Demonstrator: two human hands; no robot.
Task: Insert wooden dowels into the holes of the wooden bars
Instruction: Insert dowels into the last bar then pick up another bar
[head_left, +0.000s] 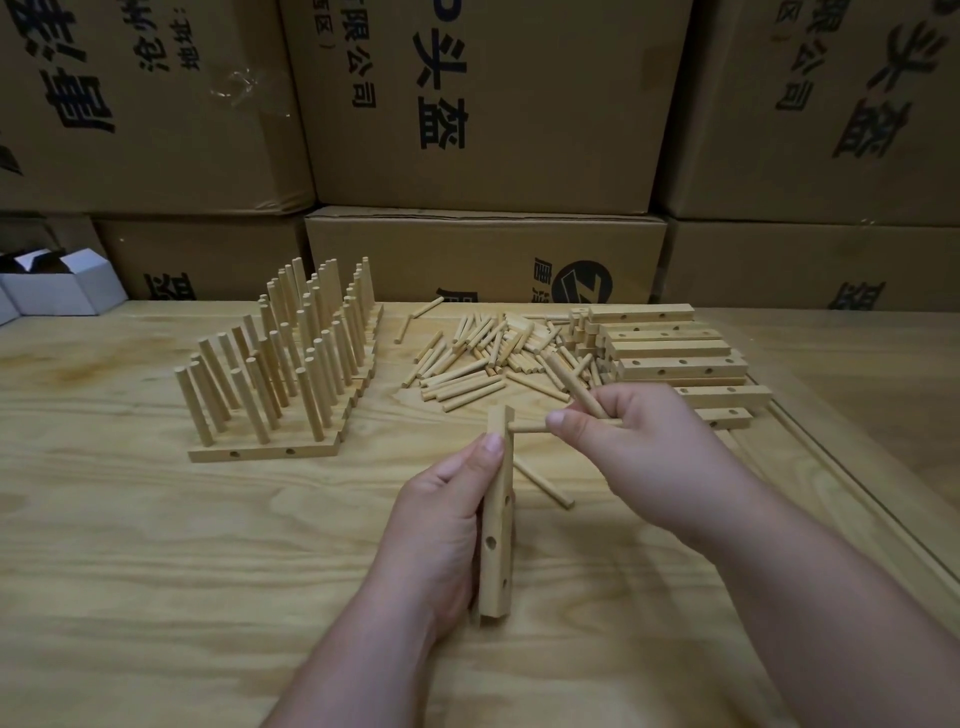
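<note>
**Seating a dowel in the bar's top hole**

At desk centre, the left hand grips a wooden bar upright, fingers curled round it. From three o'clock the right hand pinches a dowel, its tip at the bar's top hole, and holds a spare dowel too. Judging by this, keep the dowel square to the hole and push straight, bracing the bar. Loose dowels and bare bars lie at one o'clock; finished bars stand at ten.
</note>
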